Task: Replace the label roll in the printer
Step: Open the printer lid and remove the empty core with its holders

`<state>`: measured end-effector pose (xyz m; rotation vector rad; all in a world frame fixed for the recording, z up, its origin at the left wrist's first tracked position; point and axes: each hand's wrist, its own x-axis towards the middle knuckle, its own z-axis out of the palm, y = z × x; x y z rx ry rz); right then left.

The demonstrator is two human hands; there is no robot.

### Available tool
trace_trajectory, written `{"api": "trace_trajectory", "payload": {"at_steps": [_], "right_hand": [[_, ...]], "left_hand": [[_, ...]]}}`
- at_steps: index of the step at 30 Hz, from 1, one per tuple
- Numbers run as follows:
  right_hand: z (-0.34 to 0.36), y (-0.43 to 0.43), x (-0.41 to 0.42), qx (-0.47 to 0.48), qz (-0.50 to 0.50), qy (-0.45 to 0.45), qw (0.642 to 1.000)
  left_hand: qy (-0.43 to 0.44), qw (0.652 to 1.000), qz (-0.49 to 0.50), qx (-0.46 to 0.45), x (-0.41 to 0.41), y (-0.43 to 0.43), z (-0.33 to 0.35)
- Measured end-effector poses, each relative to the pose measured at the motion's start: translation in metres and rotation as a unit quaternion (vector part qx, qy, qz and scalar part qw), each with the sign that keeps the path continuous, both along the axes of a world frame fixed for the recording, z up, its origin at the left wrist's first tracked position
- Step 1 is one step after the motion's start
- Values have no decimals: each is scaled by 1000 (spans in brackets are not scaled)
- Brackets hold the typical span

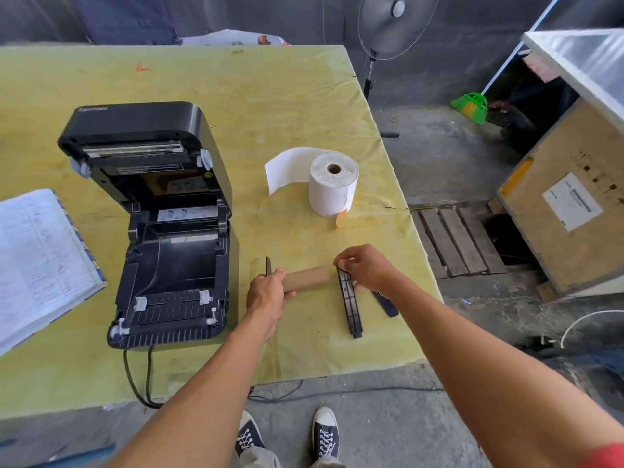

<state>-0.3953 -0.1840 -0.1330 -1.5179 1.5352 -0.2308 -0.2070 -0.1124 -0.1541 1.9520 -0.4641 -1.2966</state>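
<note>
From the head camera: printer [169, 231] open on the yellow table [236, 96], lid tipped back, roll bay showing its black floor. Beside it, left hand [266, 298] with fingers curled round a bare cardboard core [310, 276]; right hand [368, 270] pinching the black guide [349, 298] at its other end (tilted). Full label roll [332, 184] upright behind, apart.

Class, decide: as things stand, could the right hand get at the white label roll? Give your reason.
Probably yes: only bare table lies between the right hand and the upright label roll. But that hand holds a black guide, which it must release first.
</note>
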Motion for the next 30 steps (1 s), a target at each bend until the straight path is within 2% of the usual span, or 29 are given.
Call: {"api": "trace_trajectory", "payload": {"at_steps": [3, 5, 7, 9, 11, 13, 16, 17, 19, 22, 25, 30], "right_hand": [[-9, 4, 7, -40, 0, 39, 998], [-9, 6, 6, -79, -38, 48, 995], [-4, 6, 5, -63, -87, -27, 994], [5, 11, 8, 61, -96, -142, 983], [7, 18, 14, 135, -61, -194, 970], [4, 21, 23, 130, -100, -261, 951], [10, 16, 32, 105, -228, -334, 909], [14, 14, 31, 95, -233, -321, 913], [21, 8, 28, 75, -182, -254, 947], [33, 7, 30, 80, -37, -70, 994], [31, 16, 43, 72, 51, 72, 994], [15, 32, 53, 29, 93, 156, 983]], "left_hand": [[2, 1000, 2, 9, 3, 2, 2], [11, 1000, 9, 11, 5, 4, 3], [36, 999, 30, 2, 4, 4, 6], [68, 996, 56, -12, -1, 3, 11], [74, 996, 55, -19, -10, 2, 17], [71, 997, 31, -22, -20, 0, 20], [74, 997, -5, -34, -32, 0, 22], [71, 997, -8, -40, -33, 0, 23], [56, 998, -10, -42, -32, 0, 23], [-62, 995, -70, 17, -20, -3, 19], [-176, 968, -163, 72, -7, -1, 10], [-280, 923, -252, 71, 3, 9, 5]]}}
